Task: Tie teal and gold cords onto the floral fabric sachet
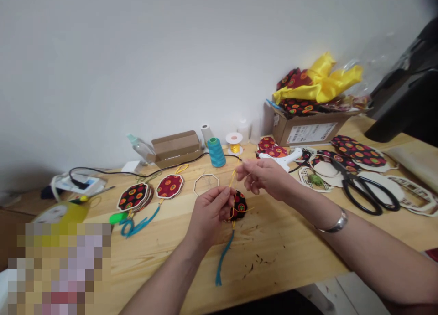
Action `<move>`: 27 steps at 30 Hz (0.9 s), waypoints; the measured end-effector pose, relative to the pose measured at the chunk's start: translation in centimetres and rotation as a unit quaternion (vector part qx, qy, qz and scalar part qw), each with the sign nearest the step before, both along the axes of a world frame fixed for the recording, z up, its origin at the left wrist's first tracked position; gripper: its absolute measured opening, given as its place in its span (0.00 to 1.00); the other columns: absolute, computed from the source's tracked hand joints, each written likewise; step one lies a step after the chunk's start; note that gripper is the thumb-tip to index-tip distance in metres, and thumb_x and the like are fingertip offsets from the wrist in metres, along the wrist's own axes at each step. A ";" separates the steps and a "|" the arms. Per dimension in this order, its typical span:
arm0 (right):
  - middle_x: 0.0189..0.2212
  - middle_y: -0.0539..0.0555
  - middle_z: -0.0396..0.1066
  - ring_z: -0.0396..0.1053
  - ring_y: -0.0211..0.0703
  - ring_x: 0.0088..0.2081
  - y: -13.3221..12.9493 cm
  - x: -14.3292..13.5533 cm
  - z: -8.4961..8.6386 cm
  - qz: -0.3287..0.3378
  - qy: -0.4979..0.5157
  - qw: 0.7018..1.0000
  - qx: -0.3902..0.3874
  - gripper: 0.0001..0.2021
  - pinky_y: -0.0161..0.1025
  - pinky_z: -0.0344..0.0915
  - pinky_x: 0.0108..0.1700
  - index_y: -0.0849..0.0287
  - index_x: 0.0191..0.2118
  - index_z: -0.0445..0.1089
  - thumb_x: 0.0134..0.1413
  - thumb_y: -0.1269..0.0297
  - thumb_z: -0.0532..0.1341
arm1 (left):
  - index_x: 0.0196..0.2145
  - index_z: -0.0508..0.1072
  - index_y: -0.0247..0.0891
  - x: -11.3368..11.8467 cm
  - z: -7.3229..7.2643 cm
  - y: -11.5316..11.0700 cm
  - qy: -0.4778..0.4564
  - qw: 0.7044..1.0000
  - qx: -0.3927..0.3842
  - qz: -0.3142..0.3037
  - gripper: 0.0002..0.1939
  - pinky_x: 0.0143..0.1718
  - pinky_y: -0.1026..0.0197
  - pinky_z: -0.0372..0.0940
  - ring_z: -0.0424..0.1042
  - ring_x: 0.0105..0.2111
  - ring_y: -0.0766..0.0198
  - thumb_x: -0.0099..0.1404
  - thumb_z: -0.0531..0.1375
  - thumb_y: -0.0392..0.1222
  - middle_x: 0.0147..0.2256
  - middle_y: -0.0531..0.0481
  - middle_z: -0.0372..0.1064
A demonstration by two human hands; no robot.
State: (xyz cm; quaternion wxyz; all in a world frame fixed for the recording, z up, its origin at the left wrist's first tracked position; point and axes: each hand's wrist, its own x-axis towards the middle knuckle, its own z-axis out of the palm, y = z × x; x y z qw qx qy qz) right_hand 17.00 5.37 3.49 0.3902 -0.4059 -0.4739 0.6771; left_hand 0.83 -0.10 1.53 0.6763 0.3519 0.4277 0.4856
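Left hand (209, 210) pinches dark orange-dotted ornament (239, 204), teal tassel (223, 257); right hand (262, 176) pinches yellow cord (233, 176).

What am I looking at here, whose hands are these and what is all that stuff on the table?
This is one picture from a camera worn on a person's head, looking forward and down at their own two bare hands over a wooden table. The left hand holds a small patterned fabric ornament with a teal tassel hanging below it. The right hand, a bracelet on its wrist, pinches a yellow cord that rises from the ornament. Around them lie finished ornaments, a teal thread spool, black scissors, a white glue gun, and a cardboard box heaped with fabric pieces and yellow cloth. The lower left corner is blurred out.
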 end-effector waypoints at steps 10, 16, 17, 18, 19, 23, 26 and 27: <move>0.16 0.46 0.63 0.54 0.26 0.15 -0.9 -1.1 -0.6 0.062 -0.007 0.998 0.004 0.13 0.28 0.48 0.16 0.64 0.22 0.68 0.44 0.59 0.64 | 0.28 0.74 0.31 0.1 0.0 0.0 -0.008 1.000 -0.006 -0.021 0.09 0.17 0.70 0.42 0.50 0.15 0.79 0.58 0.60 0.41 0.19 0.54 0.63; 0.14 0.45 0.61 0.54 0.26 0.15 -0.6 -1.1 -1.3 0.044 0.003 0.999 0.019 0.15 0.29 0.47 0.16 0.65 0.20 0.68 0.45 0.57 0.64 | 0.27 0.75 0.31 0.0 0.1 0.0 0.001 0.999 -0.018 -0.028 0.09 0.17 0.70 0.41 0.50 0.15 0.79 0.56 0.61 0.41 0.18 0.54 0.63; 0.14 0.45 0.61 0.54 0.26 0.15 -0.5 -1.0 -1.4 0.042 0.002 0.999 0.020 0.15 0.29 0.47 0.16 0.65 0.20 0.68 0.45 0.57 0.64 | 0.26 0.75 0.31 0.0 0.0 0.0 -0.001 0.999 -0.016 -0.028 0.09 0.17 0.70 0.41 0.49 0.15 0.79 0.57 0.61 0.41 0.18 0.54 0.62; 0.13 0.45 0.61 0.53 0.26 0.15 -0.5 -1.0 -1.5 0.042 0.001 0.999 0.021 0.14 0.29 0.47 0.16 0.65 0.21 0.68 0.45 0.57 0.64 | 0.26 0.75 0.31 0.0 0.0 0.0 -0.001 0.999 -0.014 -0.029 0.09 0.17 0.70 0.41 0.49 0.15 0.80 0.57 0.61 0.41 0.18 0.54 0.62; 0.13 0.45 0.61 0.53 0.26 0.15 -0.5 -0.9 -1.6 0.046 -0.001 0.999 0.024 0.14 0.29 0.47 0.16 0.65 0.21 0.69 0.44 0.58 0.64 | 0.26 0.75 0.31 0.0 -0.1 0.1 0.000 0.999 -0.013 -0.031 0.09 0.17 0.70 0.41 0.49 0.15 0.80 0.57 0.61 0.41 0.18 0.55 0.62; 0.16 0.46 0.65 0.54 0.26 0.16 -0.6 -0.8 -1.6 0.075 -0.001 0.996 0.043 0.11 0.29 0.48 0.18 0.64 0.30 0.73 0.42 0.60 0.66 | 0.26 0.74 0.31 0.0 -0.3 0.1 0.006 0.999 -0.009 -0.036 0.09 0.17 0.70 0.40 0.49 0.15 0.79 0.57 0.61 0.41 0.18 0.54 0.62; 0.17 0.47 0.66 0.54 0.26 0.17 -0.7 -0.9 -1.5 0.074 -0.006 0.996 0.051 0.11 0.29 0.48 0.18 0.64 0.30 0.74 0.42 0.61 0.65 | 0.26 0.75 0.31 0.1 -0.2 0.1 0.012 0.999 -0.013 -0.044 0.10 0.17 0.70 0.40 0.50 0.15 0.79 0.57 0.61 0.42 0.17 0.54 0.61; 0.16 0.46 0.65 0.54 0.27 0.17 -0.8 -1.0 -1.5 0.071 -0.006 0.996 0.055 0.10 0.29 0.47 0.19 0.65 0.28 0.73 0.42 0.61 0.65 | 0.26 0.75 0.31 0.1 -0.2 0.0 0.014 0.999 -0.014 -0.046 0.10 0.17 0.70 0.40 0.49 0.15 0.79 0.57 0.61 0.42 0.17 0.55 0.61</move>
